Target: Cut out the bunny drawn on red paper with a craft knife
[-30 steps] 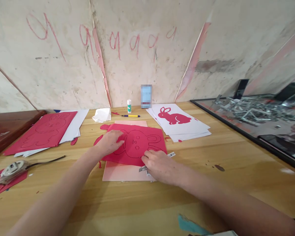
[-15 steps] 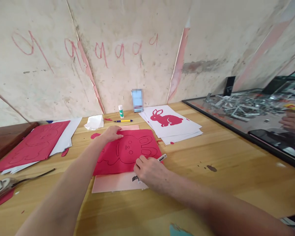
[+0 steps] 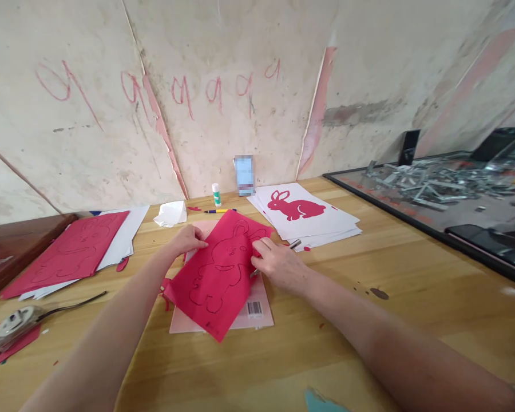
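A red paper sheet (image 3: 217,274) with a rabbit outline lies turned at an angle on a pink cutting mat (image 3: 257,306) with a barcode. My left hand (image 3: 189,239) grips the sheet's upper left edge with curled fingers. My right hand (image 3: 274,263) rests on the sheet's right edge, closed round a slim metal craft knife (image 3: 292,245) whose end sticks out toward the white sheets.
White sheets with a red rabbit cut-out (image 3: 298,207) lie at the back right. A glue stick (image 3: 216,194), a pen (image 3: 218,210), crumpled tissue (image 3: 170,213) and a small box (image 3: 244,174) stand by the wall. Red and white sheets (image 3: 75,249) lie left; a tape measure (image 3: 12,320); a tray of metal scraps (image 3: 438,183).
The red sheet has been rotated from lying square on the mat to a diagonal, rabbit ears pointing away. My left hand shifted to its upper edge; my right hand moved up along its right side.
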Demonstrator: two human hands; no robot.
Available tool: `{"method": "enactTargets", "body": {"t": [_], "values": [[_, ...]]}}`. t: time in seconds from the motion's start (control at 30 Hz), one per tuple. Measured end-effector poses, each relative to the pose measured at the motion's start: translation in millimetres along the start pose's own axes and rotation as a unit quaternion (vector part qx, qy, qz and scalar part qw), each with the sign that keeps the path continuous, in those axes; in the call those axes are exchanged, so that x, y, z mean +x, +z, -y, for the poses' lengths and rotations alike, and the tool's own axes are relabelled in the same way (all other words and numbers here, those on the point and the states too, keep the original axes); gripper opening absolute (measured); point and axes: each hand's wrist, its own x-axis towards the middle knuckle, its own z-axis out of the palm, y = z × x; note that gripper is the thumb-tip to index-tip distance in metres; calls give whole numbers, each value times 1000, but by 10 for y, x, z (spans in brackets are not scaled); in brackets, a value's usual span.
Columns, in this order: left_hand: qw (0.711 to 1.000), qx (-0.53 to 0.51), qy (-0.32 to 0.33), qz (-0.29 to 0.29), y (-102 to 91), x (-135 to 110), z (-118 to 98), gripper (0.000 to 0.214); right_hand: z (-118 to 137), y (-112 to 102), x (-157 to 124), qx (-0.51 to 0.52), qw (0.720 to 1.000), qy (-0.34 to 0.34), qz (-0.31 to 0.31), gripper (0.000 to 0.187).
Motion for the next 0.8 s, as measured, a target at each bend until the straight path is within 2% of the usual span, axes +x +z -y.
{"method": "enactTargets", "body": {"t": [0.2, 0.37, 0.43, 0.53, 0.6, 0.67, 0.73, 0.8], "values": [[990, -124, -33, -50, 101, -435, 153, 27, -98, 110, -21, -32, 996, 73, -37, 23], [975, -205, -53, -72, 209, -749, 224, 35, -145, 137, 20, -26, 996, 74, -38, 25], [971, -218, -60, -79, 256, -816, 227, 36, -187, 74, 47, -22, 997, 80, -8, 26], [971, -211, -66, -90, 327, -846, 239, 33, -332, -77, 76, -8, 989, 106, 102, 31], [975, -190, -65, -99, 363, -839, 264, 27, -467, -185, 87, 3, 967, 162, 197, 31], [980, -154, -57, -116, 383, -831, 298, 21, -578, -280, 106, 37, 927, 268, 259, 29], [983, -104, -42, -148, 386, -841, 321, 16, -606, -349, 150, 60, 915, 289, 274, 23], [981, -45, -12, -190, 383, -877, 316, 18, -518, -380, 230, 118, 916, 269, 273, 21]]}}
